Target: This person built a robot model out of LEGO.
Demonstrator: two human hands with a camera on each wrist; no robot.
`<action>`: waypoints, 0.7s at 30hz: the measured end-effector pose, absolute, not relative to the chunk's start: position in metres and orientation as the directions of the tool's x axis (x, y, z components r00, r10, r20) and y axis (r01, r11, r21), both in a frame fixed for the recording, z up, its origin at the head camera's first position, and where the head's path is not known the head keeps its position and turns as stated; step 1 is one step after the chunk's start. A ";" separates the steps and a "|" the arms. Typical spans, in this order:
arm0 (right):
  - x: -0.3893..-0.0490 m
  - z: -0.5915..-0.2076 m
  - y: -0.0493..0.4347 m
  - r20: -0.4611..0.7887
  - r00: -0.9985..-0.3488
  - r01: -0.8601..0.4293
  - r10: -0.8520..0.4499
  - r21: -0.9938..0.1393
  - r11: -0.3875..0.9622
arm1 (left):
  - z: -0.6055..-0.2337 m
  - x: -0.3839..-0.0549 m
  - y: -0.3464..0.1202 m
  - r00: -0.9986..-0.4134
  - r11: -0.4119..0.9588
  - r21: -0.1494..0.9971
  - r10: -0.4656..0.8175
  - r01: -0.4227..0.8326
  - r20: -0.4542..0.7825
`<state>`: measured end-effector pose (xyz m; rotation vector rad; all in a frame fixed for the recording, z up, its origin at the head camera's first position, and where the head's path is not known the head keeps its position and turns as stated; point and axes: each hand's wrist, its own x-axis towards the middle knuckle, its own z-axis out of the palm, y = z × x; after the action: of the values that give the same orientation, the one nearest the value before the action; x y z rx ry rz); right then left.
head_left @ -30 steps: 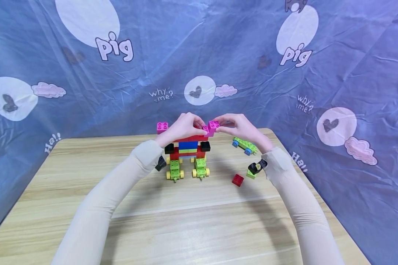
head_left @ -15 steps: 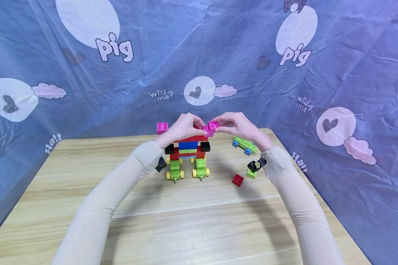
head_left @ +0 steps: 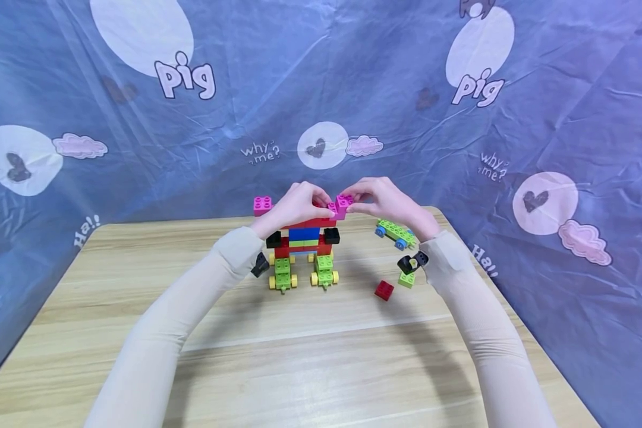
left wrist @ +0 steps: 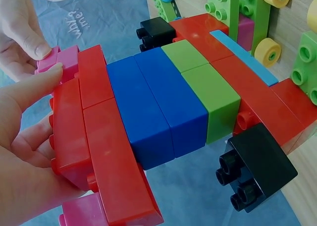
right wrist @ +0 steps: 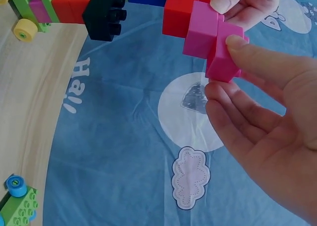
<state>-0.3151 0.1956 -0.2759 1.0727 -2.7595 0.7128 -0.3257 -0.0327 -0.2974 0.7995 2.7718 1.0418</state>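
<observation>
A figure of toy building bricks stands towards the back of the table, its middle made of blue bricks and green ones. My left hand grips the red brick on its top, thumb on one side and fingers on the other. At the figure's upper right, my right hand pinches a pink brick between thumb and fingertips. That brick sits offset against a second pink brick, which joins the red row. Another pink brick tops the opposite side. Black bricks stick out at both sides.
Green wheeled bases with yellow wheels carry the figure. To its right lie a red brick, a light green brick and a green car base with blue wheels. A blue printed cloth hangs behind the table.
My right hand and wrist have risen slightly while still pinching the pink brick. The left hand keeps its grip on the red brick, and the figure stays in place.
</observation>
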 end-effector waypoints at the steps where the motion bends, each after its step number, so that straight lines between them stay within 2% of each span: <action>1: -0.315 -0.276 0.195 0.249 -0.752 -0.654 -0.610 -0.395 0.645 | -0.297 -0.326 -0.033 -0.862 0.634 0.632 0.495 0.445 0.111; 5: -0.316 -0.277 0.195 0.240 -0.769 -0.634 -0.593 -0.412 0.655 | -0.298 -0.325 -0.033 -0.859 0.628 0.634 0.498 0.450 0.117; 12: -0.314 -0.275 0.192 0.255 -0.749 -0.660 -0.611 -0.354 0.662 | -0.298 -0.325 -0.034 -0.859 0.621 0.643 0.499 0.448 0.117; 21: -0.313 -0.279 0.195 0.235 -0.777 -0.623 -0.584 -0.420 0.660 | -0.297 -0.323 -0.034 -0.861 0.621 0.649 0.497 0.440 0.108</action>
<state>-0.3133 0.1954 -0.2792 1.0161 -2.7891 0.7517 -0.3234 -0.0339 -0.2967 0.7976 2.7535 1.0680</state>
